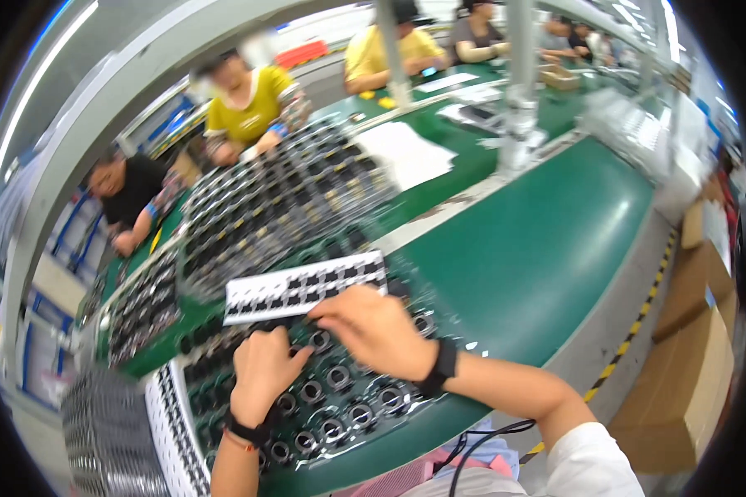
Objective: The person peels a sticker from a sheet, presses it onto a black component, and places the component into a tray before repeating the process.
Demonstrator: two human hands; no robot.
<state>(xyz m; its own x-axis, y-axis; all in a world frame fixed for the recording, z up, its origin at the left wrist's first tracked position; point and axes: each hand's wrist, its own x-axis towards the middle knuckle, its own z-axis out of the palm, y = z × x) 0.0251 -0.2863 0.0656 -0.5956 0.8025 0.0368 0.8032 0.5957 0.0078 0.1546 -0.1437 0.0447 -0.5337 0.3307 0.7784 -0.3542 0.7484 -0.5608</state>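
Note:
In front of me lies a transparent plastic tray (322, 389) with rows of round black parts with silvery rings (338, 378). My right hand (373, 331) is over its far part, thumb and forefinger pinched at the near edge of a white sheet (257, 300) bearing rows of small black pieces. Whatever sits in that pinch is too small to make out. My left hand (261, 369) is over the left of the tray, fingers curled and thumb pointing right. Its fingertips are hidden, so any thing they hold cannot be seen.
Another white sheet with black pieces (162, 414) lies left, beside stacked plastic trays (99, 435). Filled trays (286, 203) are piled beyond. A metal post (518, 91) rises from the green table (530, 240). Cardboard boxes (680, 373) stand right. Several people sit across the table.

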